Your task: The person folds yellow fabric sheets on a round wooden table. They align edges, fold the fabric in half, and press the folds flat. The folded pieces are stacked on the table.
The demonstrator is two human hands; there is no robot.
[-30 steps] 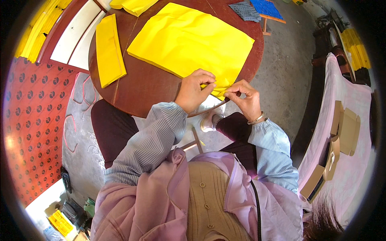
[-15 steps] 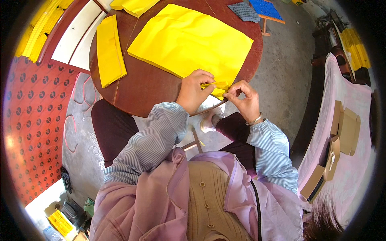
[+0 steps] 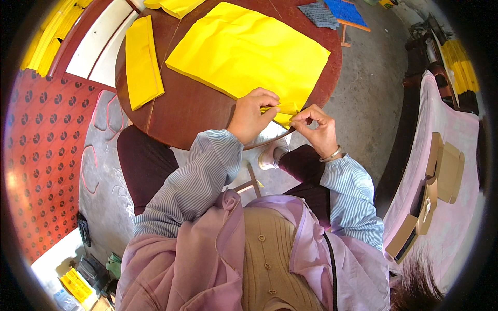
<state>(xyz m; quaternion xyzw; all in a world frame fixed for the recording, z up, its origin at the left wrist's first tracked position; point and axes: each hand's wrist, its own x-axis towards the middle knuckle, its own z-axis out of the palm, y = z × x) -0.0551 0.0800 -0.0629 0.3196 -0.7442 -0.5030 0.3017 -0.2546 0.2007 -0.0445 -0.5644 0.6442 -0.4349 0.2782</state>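
Note:
A large yellow sheet [image 3: 249, 52], perhaps cloth and thick like a layered pile, lies on the round red-brown table [image 3: 197, 111]. Its near right corner reaches the table's edge, gathered up between my hands. My left hand [image 3: 252, 115] pinches the folded yellow edge with thumb and forefinger. Just to the right, my right hand [image 3: 317, 130] has its fingertips pressed together on the corner of that sheet. The small folds between the hands are partly hidden by my fingers.
A narrow folded yellow piece [image 3: 142, 62] lies on the table's left, with another yellow piece [image 3: 176, 5] at the far edge. A grey cloth [image 3: 318, 15] sits at the far right, near a blue-topped stool [image 3: 346, 13]. Opened cardboard boxes [image 3: 447, 171] rest on a pink-covered surface at right.
Both hands keep their pinch on the yellow corner, with only a slight shift of the right fingers. The whole view has moved a little.

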